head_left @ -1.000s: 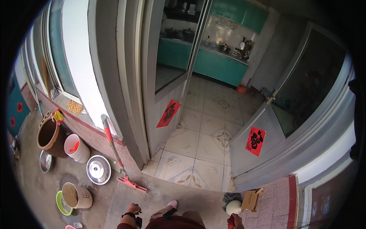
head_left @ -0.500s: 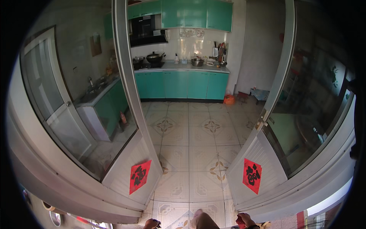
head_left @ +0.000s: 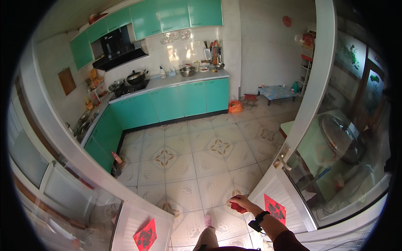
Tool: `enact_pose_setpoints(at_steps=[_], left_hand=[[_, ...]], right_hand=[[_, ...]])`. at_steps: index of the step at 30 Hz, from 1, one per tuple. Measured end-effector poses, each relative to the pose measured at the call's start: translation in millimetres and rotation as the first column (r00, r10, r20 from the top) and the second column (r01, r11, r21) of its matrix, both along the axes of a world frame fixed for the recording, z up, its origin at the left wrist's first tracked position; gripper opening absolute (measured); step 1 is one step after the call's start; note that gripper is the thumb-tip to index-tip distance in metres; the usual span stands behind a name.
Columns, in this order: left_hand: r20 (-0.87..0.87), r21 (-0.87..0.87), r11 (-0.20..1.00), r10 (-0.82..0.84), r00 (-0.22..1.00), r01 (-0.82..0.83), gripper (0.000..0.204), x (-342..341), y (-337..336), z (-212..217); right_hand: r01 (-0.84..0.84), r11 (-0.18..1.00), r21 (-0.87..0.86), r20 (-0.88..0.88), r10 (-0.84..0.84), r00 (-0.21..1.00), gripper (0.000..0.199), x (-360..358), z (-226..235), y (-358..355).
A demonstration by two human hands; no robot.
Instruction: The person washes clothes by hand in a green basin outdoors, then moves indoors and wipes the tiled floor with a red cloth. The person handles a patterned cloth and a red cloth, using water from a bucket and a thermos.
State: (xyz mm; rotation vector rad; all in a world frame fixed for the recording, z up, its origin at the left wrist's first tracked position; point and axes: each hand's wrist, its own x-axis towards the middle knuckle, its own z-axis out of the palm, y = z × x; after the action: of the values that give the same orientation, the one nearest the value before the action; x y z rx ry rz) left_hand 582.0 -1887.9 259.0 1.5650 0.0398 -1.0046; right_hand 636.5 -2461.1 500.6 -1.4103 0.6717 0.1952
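My right hand point(head_left: 248, 202) reaches forward from the lower right, its fingers closed around a small dark red item point(head_left: 237, 207) that I cannot identify for certain. A black watch point(head_left: 258, 221) is on that wrist, below a dark red sleeve. Behind the hand stands the right-hand white door point(head_left: 299, 196), with a metal handle point(head_left: 283, 160) and a red paper diamond point(head_left: 275, 209) on its lower panel. My left hand is out of the picture. One foot in a pink slipper point(head_left: 208, 220) is stepping in the doorway, between the two door leaves.
The left door leaf point(head_left: 146, 207) stands open too. Teal cabinets point(head_left: 167, 102) line the back and left, topped by a counter with a wok point(head_left: 136, 77) and a steel pot point(head_left: 187, 71). An orange bag point(head_left: 235, 106) and a low blue table point(head_left: 276, 93) stand on the tiled floor.
My view has turned and moved forward into the doorway. The right hand has come up and forward with the red item. My left hand, earlier at the lower edge, has left the picture.
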Motion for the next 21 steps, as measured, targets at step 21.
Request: enact_pose_setpoints(at_steps=[21], left_hand=[[0.246, 0.054, 0.994, 0.08, 0.966, -0.096, 0.02, 558, -507, 188]], right_hand=[[-0.092, 0.971, 0.219, 0.068, 0.079, 0.995, 0.037, 347, 46, -236]])
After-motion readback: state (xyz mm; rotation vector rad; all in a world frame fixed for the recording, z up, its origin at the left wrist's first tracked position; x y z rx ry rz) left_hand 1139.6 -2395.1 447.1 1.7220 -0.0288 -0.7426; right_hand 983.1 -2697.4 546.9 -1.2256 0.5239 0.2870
